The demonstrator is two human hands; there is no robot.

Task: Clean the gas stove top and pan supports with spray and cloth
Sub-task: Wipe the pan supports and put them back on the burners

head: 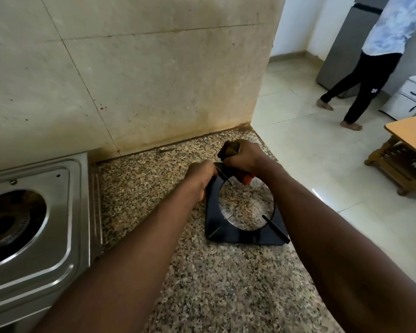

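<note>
Pan support (240, 233) is off the stove (65, 212) and lies flat on the counter (202, 296) near its right edge, toward the back-right corner by the wall. It's a black square frame w/ a round opening, no real long axis; sides run slightly skewed to the counter edge, prongs point in toward the middle. L hand (201, 176) is closed on the frame's far-left corner, steadying it. R hand (244, 156) is fisted round a dark bottle (229, 150), orange nozzle (246, 179) aimed down at the frame's far edge. Bottle axis runs roughly far-to-near, tilted nozzle-down. Step in hand looks like spraying the support; wet patches inside the ring suggest some spray has landed. Next prob: cover remaining sides, set bottle down clear of the edge, get the cloth (not in view) and wipe, L hand pinning the frame so it doesn't slide.
</note>
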